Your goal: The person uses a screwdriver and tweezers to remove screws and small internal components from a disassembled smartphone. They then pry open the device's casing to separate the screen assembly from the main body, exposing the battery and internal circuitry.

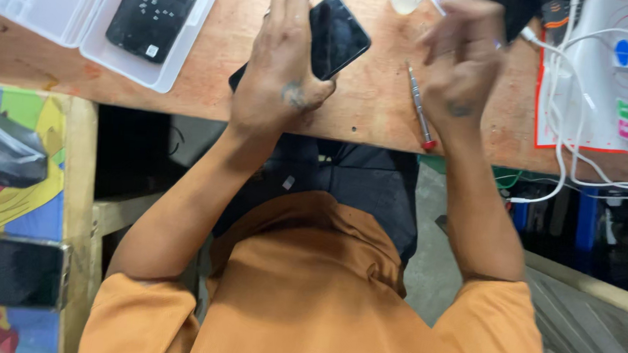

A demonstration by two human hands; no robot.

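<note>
The wooden counter [374, 101] runs across the top of your view, its near edge just above your lap and your orange shirt [309, 296]. At its right end lies a white work mat [599, 111] with a red border, and white cables [567, 124] loop over that mat and hang off the counter edge. At the upper left sits an open clear plastic case [87, 25], and a dark flat panel [152, 14] with small white marks lies in its right half.

Your left hand [280, 69] rests over the middle of the counter, its grip wrapped around a black smartphone [334, 36]. The phone sits tilted, screen side showing, one corner pointing up and right, its lower end hidden under your palm. The fingers curl over the far edge and the thumb presses the near side.

Your right hand [460, 56] is raised just to the right of the phone and is blurred. The fingers look loosely curled, but you cannot tell from this view whether its grip is pressed together or pinching anything.

Between your two hands, a slim screwdriver [420, 107] with a metal shaft and a red cap lies on the counter, apart from both hands, red end towards the near edge. It lies close beside your right wrist.
</note>
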